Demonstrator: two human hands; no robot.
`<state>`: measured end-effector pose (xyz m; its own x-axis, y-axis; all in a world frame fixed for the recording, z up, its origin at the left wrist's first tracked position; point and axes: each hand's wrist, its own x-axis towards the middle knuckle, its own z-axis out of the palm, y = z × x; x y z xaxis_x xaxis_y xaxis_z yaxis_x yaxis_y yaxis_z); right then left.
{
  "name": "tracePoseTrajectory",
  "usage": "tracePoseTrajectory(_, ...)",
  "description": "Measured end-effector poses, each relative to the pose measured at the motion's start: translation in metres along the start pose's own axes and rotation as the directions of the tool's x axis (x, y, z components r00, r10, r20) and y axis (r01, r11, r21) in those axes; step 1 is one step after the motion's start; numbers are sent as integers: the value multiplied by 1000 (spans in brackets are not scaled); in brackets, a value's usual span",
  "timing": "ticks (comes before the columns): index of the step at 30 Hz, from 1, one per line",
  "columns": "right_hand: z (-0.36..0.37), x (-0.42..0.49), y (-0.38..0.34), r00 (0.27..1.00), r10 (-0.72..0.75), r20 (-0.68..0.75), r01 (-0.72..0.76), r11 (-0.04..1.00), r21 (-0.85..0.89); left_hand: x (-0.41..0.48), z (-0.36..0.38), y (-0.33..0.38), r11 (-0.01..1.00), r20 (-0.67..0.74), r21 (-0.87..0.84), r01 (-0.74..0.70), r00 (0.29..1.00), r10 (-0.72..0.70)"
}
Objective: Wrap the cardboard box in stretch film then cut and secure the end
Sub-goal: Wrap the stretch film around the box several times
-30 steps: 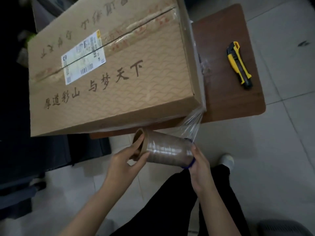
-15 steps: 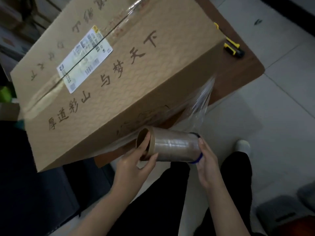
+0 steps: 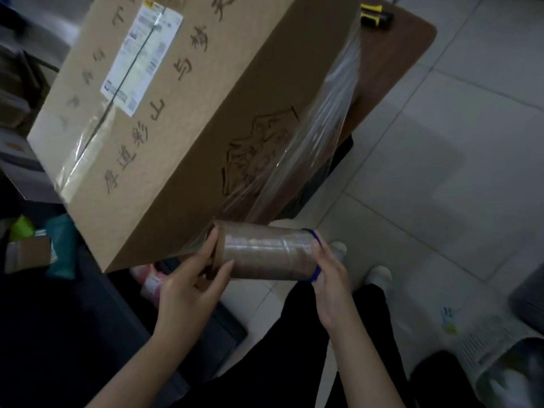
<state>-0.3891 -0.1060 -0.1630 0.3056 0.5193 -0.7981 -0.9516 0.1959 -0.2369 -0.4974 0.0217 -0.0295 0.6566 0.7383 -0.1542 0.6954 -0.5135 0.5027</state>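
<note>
Head view, wrapping in progress. Both hands hold the stretch film roll [image 3: 266, 251] level, lower centre of frame, just below the near face of the cardboard box [image 3: 188, 113]. Left hand [image 3: 188, 287]: fingers curled round the open core end, thumb on the outer wall, closed on the roll. Right hand [image 3: 331, 285]: fingers closed over the blue-rimmed end cap.

Change over the last second: the roll has travelled from under the box's right-hand corner toward frame centre, and the film sheet [image 3: 312, 148], before only a short tail at that corner, is now drawn out in a broad diagonal band from the upper-right edge of the box down to the roll. It covers part of the printed side face. Judgement: this is an early pass; most of the box is bare, so cutting and securing are well off.

Surroundings: the box overhangs the brown desk [image 3: 394, 63], upper right. The yellow-and-black utility knife [image 3: 375, 16] lies on the desk at the top edge, well apart from the hands, partly hidden by the box. A shipping label [image 3: 141, 57] sits on the box top, upper left.

Obstructions: low clutter on the floor, lower left, beneath the box overhang, and the person's own legs under the roll. Judgement: carrying the roll leftward under the box could snag there.
</note>
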Motion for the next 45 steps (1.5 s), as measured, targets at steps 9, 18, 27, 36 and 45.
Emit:
tracePoseTrajectory(9, 20, -18, 73, 995, -94, -32, 94, 995, 11, -18, -41, -55, 982, 130, 46, -185, 975, 177)
tracePoseTrajectory(18, 37, -37, 143, 983, -179, -32, 181, 974, 135, -32, -84, -102, 921, 253, 28, -389, 894, 370)
tracePoseTrajectory(27, 58, -38, 202, 977, -211, 6, 207, 961, 182, -49, -114, -150, 908, 205, 79, -412, 898, 390)
tracePoseTrajectory(36, 127, -13, 253, 980, -195, -40, 199, 938, 284, 8, -163, -202, 873, 252, 111, -475, 863, 437)
tracePoseTrajectory(45, 197, 27, 301, 939, -269, -212, 342, 786, 515, 91, -192, -218, 671, 414, 56, -740, 628, 658)
